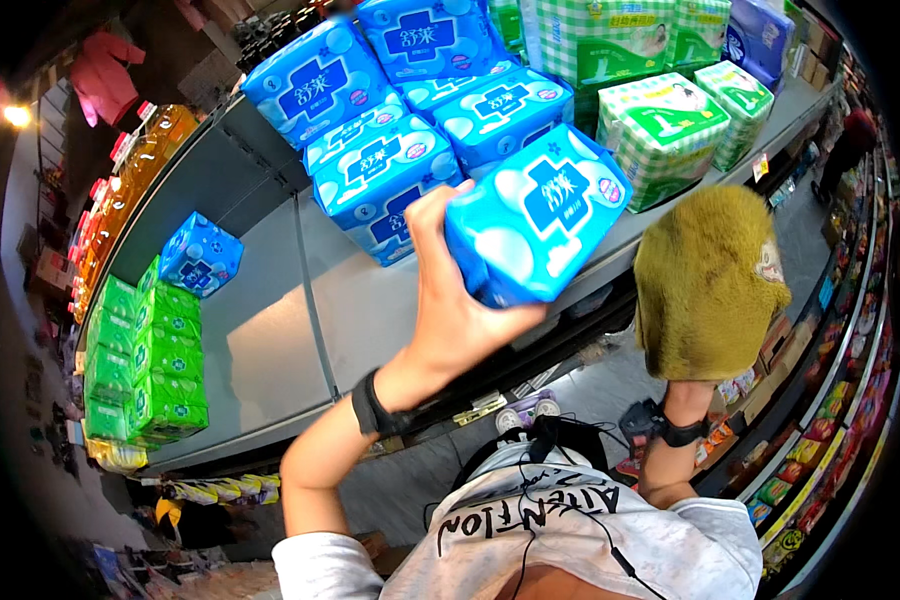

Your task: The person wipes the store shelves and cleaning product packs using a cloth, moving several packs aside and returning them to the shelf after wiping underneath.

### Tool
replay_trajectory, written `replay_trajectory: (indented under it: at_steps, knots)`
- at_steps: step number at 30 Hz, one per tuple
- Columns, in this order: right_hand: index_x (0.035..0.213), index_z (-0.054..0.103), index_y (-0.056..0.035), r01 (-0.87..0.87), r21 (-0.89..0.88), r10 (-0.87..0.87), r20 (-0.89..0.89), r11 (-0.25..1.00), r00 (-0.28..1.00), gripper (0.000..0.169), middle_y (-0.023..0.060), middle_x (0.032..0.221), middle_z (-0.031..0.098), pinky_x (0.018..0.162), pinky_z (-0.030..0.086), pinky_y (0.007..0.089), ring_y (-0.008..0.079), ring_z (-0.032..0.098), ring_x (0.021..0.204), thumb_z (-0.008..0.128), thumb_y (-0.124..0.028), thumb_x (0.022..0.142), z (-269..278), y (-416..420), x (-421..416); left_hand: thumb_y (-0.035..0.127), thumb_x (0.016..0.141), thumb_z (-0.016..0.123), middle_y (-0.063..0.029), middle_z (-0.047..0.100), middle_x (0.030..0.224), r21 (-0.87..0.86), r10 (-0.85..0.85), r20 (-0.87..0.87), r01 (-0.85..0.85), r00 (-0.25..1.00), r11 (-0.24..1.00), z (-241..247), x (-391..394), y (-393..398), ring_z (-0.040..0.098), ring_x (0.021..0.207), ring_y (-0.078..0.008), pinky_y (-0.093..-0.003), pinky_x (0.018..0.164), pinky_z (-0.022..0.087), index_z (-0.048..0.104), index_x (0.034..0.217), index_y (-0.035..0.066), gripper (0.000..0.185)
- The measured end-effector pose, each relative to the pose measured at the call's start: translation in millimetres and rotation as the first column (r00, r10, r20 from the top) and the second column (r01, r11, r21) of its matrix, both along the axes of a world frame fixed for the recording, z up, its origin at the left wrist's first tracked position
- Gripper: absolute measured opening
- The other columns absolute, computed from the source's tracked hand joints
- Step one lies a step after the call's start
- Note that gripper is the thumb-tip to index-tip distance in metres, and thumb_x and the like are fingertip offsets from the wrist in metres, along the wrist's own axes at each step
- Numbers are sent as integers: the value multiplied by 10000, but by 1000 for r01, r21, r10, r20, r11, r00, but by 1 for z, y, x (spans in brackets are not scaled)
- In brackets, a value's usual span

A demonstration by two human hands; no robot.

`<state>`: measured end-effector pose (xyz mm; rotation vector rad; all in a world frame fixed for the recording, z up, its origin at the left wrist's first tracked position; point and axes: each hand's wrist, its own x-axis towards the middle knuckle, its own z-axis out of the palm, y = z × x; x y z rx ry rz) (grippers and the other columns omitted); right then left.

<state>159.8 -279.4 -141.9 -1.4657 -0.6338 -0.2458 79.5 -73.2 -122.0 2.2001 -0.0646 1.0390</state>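
Note:
My left hand grips the end of a blue plastic-wrapped pack of sanitary pads, fingers behind it and thumb along the near side. The pack is tilted, above the front edge of a grey shelf. Close behind it, more blue packs of the same kind are stacked on the shelf. A plush olive mitt covers my right hand, which stands raised at the right, apart from the shelf. Only the wrist shows below the mitt, so the fingers are hidden.
Green-checked packs stand right of the blue stack. At the shelf's left end are green packs and a small blue pack. Beyond the shelf's back panel stand bottles of amber liquid. Snack shelves line the right side of the aisle.

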Motion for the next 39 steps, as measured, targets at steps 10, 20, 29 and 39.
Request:
replay_trajectory:
  at_steps: [10,20,29,39]
  knots:
    - [1190,461,-74,129,-264,-7,417,956,909,450,170,1262,384,948,286,417,340,374,1137,440,-385,866,28,60,11,191,559,726,-177,505,1026,338,-132,214,54,968,940,-9,-32,-40,487,1015,-351,-554,899,289,373,1132,51,688]
    - [1276,333,-32,-296,787,620,-136,542,773,512,153,1232,427,885,416,426,253,472,1074,373,-382,905,-27,68,8,318,793,617,-109,457,1210,-916,124,309,260,943,307,42,-80,3,455,1100,-223,-382,949,358,367,1238,33,585]
    - [1245,391,-12,-231,144,179,301,962,936,488,150,1249,381,993,224,360,270,332,1170,343,-329,877,34,139,-26,399,808,557,-91,395,1274,-957,-203,275,288,940,33,1,-71,4,402,1154,-234,-413,972,321,306,1282,61,634]
    - [1105,461,-14,-625,579,735,63,524,675,373,77,990,488,702,393,263,159,463,809,386,-315,897,-33,134,42,129,656,624,-102,530,1058,-972,-22,184,185,983,144,-1,-158,41,514,987,-235,-409,899,407,467,1131,48,506]
